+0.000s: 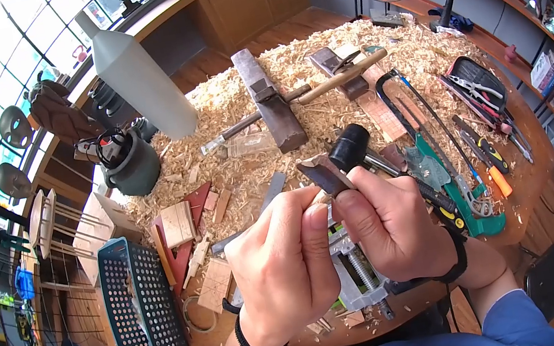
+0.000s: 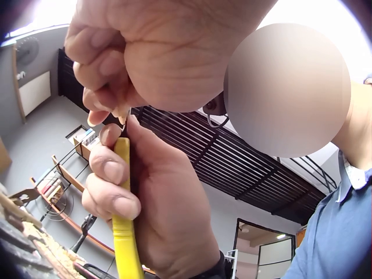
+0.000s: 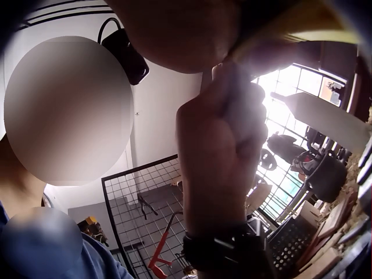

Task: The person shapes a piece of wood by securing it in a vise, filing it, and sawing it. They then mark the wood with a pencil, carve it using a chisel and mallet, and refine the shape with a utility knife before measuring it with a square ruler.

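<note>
My left hand (image 1: 281, 261) pinches a small pale piece of wood (image 2: 123, 110), mostly hidden by its fingers. Close beside it, my right hand (image 1: 394, 226) grips a knife with a yellow handle (image 2: 122, 203), its fingers curled round it in the left wrist view. The dark blade (image 1: 329, 180) shows between both hands in the head view, its edge right at the wood. Both thumbs lie near the blade. In the right wrist view the hands are dark and blurred. Below them on the bench is a metal vise (image 1: 361, 273).
Wood shavings (image 1: 205, 104) cover the bench. Around the hands lie a black mallet (image 1: 350, 147), a wooden plane (image 1: 270, 104), a green-handled saw (image 1: 452, 179), and wood offcuts (image 1: 178, 222). A teal basket (image 1: 138, 301) stands at left, a white bottle (image 1: 145, 77) behind.
</note>
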Available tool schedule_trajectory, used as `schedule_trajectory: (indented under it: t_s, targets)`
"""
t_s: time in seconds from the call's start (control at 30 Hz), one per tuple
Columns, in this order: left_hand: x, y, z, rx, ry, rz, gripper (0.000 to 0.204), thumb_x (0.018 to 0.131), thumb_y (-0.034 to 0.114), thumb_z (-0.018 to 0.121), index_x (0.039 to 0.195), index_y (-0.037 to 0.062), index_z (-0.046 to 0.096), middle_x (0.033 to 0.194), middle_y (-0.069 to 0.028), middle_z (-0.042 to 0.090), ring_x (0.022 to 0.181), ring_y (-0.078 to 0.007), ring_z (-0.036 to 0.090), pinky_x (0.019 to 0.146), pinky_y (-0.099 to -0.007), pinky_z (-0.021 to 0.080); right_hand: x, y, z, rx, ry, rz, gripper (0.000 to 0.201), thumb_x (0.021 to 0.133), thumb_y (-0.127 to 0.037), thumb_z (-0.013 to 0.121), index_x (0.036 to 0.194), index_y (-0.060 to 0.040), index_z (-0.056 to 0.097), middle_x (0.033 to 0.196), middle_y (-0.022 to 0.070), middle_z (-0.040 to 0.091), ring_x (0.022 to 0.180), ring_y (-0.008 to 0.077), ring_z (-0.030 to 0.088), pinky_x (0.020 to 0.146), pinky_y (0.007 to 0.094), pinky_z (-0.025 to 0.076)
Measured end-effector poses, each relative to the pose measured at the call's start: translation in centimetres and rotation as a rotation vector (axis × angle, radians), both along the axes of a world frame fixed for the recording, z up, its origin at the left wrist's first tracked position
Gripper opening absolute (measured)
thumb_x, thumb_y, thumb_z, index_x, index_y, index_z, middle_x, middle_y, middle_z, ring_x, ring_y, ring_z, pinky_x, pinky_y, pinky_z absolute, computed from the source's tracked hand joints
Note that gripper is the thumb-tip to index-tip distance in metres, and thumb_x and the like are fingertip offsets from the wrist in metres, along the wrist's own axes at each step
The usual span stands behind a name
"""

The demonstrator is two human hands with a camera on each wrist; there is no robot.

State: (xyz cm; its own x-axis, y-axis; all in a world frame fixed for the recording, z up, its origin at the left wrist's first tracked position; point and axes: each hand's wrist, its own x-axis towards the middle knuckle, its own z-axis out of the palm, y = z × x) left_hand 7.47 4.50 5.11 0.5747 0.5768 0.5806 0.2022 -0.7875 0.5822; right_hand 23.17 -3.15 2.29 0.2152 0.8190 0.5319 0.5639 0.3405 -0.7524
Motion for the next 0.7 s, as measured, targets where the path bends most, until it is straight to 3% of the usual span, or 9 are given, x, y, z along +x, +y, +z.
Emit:
schedule_trajectory:
  t_s: [0.07,0.13,0.23,0.37,0.43,0.47,0.53,0.7]
  targets:
    - [0.1,0.1,-0.1,0.025,0.002,0.005,0.01,0.101,0.007,0.065,0.104,-0.001,0.069,0.079,-0.0155,0.068,0.062,-0.0341,0.068,0.056,-0.0384,0.052,0.2,-0.2,0.3,-0.045,0.079,0.07,0.017,0.107,-0.012,0.062,0.097,0.001,0.061,0.064,0.0168,0.061,0.058,0.0383,0.067,0.05,0.0441,0.045]
    - [0.2,0.3,-0.4,0.2,0.008,0.033,0.01,0.099,0.006,0.066,0.105,-0.0012,0.07,0.079,-0.0137,0.068,0.062,-0.0319,0.067,0.055,-0.0372,0.053,0.3,-0.4,0.5,-0.11,0.186,0.13,0.017,0.108,-0.013,0.062,0.099,0.0019,0.062,0.065,0.0174,0.061,0.058,0.0388,0.067,0.05,0.0432,0.045]
    - [0.5,0.4,-0.3,0.347,0.044,0.089,0.011,0.097,0.005,0.066,0.106,-0.001,0.07,0.08,-0.0127,0.067,0.062,-0.0304,0.067,0.056,-0.0363,0.053,0.7,-0.7,1.1,-0.113,0.155,0.121,0.017,0.108,-0.013,0.062,0.1,0.0026,0.063,0.066,0.0178,0.062,0.059,0.0384,0.067,0.051,0.042,0.045]
    - [0.3,0.2,-0.3,0.33,0.042,0.088,0.012,0.099,0.006,0.065,0.106,-0.0013,0.07,0.08,-0.0136,0.067,0.063,-0.0309,0.068,0.057,-0.037,0.053,0.6,-0.9,1.4,-0.108,0.178,0.13,0.017,0.108,-0.013,0.062,0.101,0.0028,0.063,0.068,0.0189,0.062,0.062,0.0377,0.068,0.053,0.0418,0.046]
    - [0.2,0.1,-0.3,0.087,-0.015,0.008,0.012,0.101,0.008,0.064,0.106,-0.0017,0.07,0.08,-0.0143,0.068,0.064,-0.032,0.068,0.058,-0.0377,0.053,0.4,-0.9,1.1,-0.063,0.158,0.124,0.014,0.106,-0.01,0.064,0.103,0.0034,0.064,0.073,0.0188,0.064,0.063,0.0361,0.067,0.057,0.0424,0.048]
    - [0.1,0.2,-0.3,0.087,-0.014,0.008,0.012,0.101,0.008,0.064,0.106,-0.0017,0.07,0.08,-0.0143,0.068,0.064,-0.032,0.068,0.058,-0.0377,0.053,0.4,-0.6,0.8,-0.064,0.159,0.124,0.014,0.106,-0.01,0.064,0.103,0.0034,0.064,0.073,0.0188,0.064,0.063,0.0361,0.067,0.057,0.0424,0.048]
    - [-0.1,0.4,-0.3,0.029,-0.044,0.018,0.013,0.102,0.009,0.063,0.105,-0.0019,0.07,0.081,-0.015,0.068,0.065,-0.0336,0.069,0.059,-0.0386,0.053,0.2,0.1,0.1,0.258,-0.122,-0.084,0.011,0.1,-0.006,0.068,0.105,0.003,0.066,0.082,0.0159,0.067,0.064,0.0326,0.064,0.059,0.0414,0.048]
    - [0.2,0.9,-0.5,0.09,-0.073,0.012,0.011,0.102,0.008,0.063,0.103,-0.0017,0.069,0.082,-0.016,0.068,0.066,-0.0346,0.069,0.059,-0.0391,0.053,0.6,0.7,-0.3,0.353,-0.424,-0.159,0.022,0.09,-0.004,0.072,0.111,0.002,0.068,0.093,0.0104,0.07,0.066,0.0268,0.063,0.061,0.0375,0.046]
